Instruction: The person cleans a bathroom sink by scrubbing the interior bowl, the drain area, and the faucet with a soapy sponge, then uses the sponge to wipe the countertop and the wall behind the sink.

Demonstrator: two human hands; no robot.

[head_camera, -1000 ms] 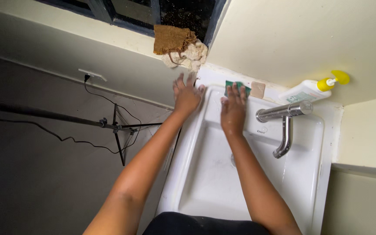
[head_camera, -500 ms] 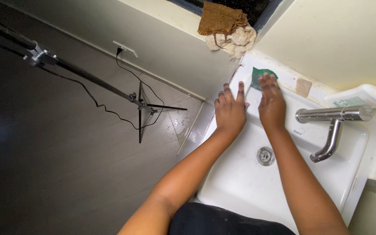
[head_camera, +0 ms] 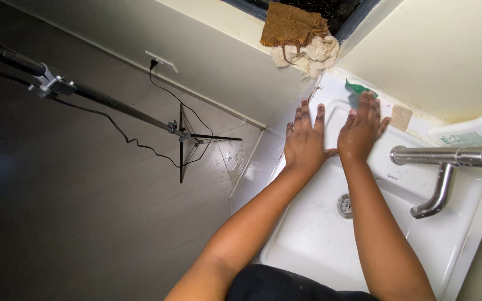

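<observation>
Sink: white rectangular basin (head_camera: 308,234), its drain (head_camera: 345,205) bare in the bowl; it bears everything in hand.
Tap: chrome mixer (head_camera: 444,157) along the right rim, spout turned down; no water visibly running.
Right hand: the right hand (head_camera: 361,131) lies with fingers spread flat, pressing a green scrubbing sponge (head_camera: 357,89) on the far left corner of the rim; it grips nothing else.
Left hand: the left hand (head_camera: 303,139) is open and flat, palm down on the sink's left edge, holding nothing, touching the right hand's thumb side.
Step in hand: by my judgement, scrubbing the sink's far corner with the sponge, the left hand bracing.
Next move calls for: steady downward pressure and a sweep along the rim, keeping clear of the small beige pad (head_camera: 401,117) just beside it.
Nearby: brown and cream cloths (head_camera: 299,36) on the sill above.
</observation>
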